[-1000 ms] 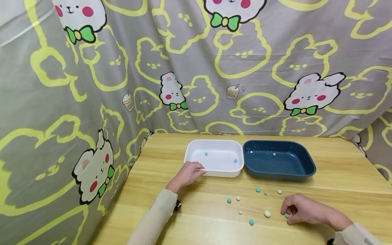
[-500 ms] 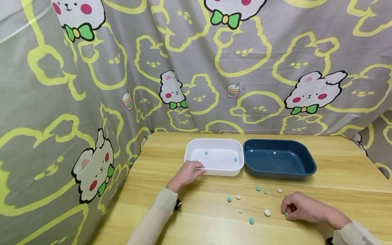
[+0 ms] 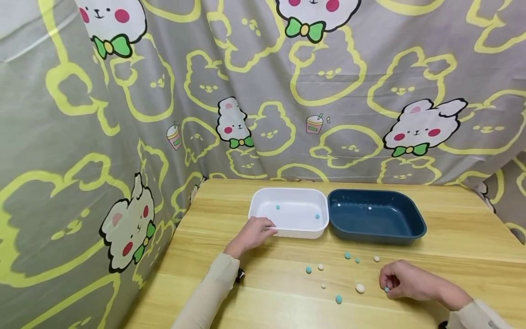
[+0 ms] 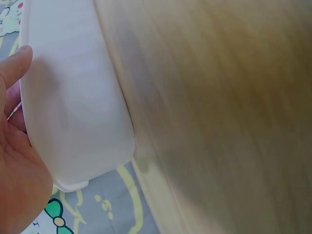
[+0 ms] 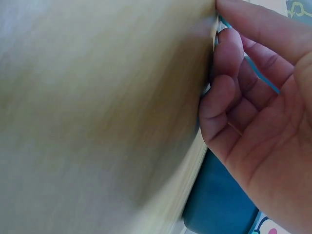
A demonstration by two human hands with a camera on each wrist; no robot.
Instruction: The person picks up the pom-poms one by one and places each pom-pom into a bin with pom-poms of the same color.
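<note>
A grey cloth printed with yellow outlines and white cartoon animals (image 3: pixel 423 123) hangs behind and to the left of a light wooden table (image 3: pixel 279 297). Near the table's far edge, a white tray (image 3: pixel 287 232) and a dark blue tray (image 3: pixel 378 238) sit side by side, their near walls roughly in line. The left hand (image 3: pixel 253 234) holds the near left part of the white tray's rim, with its thumb against the outer wall and its fingers behind the edge. Two small blue balls (image 3: pixel 317 216) lie well apart in that tray, and two small white balls (image 3: pixel 339 205) lie in the dark blue one. The right hand (image 3: pixel 407 280), low on the right side of the table, pinches a blue ball (image 3: pixel 387 289) between thumb and fingertips, its other fingers curled in; whether that ball is touching the wood I cannot tell. Between this hand and the left forearm, loose balls are scattered on the table in front of the trays: four blue, the nearest one (image 3: pixel 339 299) lowest in the head view, and four white, the largest (image 3: pixel 360 288) just left of the right hand. Both arms wear pale sleeves (image 3: pixel 211 285).
</note>
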